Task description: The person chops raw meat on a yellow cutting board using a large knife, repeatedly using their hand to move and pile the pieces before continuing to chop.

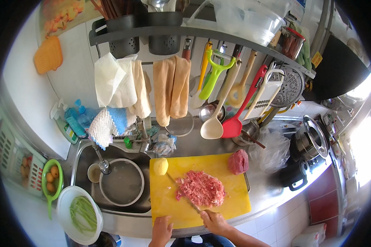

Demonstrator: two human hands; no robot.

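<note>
On the yellow cutting board (235,200) lies a heap of chopped raw meat (204,189). My right hand (215,220) grips a kitchen knife (172,179) at the board's front edge. The knife points forward and left, its blade seen almost edge-on along the heap's left side. My left hand (162,228) rests at the front left corner of the board, fingers bent; whether they grip the edge is unclear. A peeled potato (161,166) sits at the board's back left corner. At its back right is a solid chunk of red meat (238,162).
Left of the board, a sink (123,211) holds a round basin (121,185) of water. A white bowl of green vegetable strips (83,213) stands beside it. Utensils, including a red spatula (232,128), hang above the counter. Pots (310,142) are at right.
</note>
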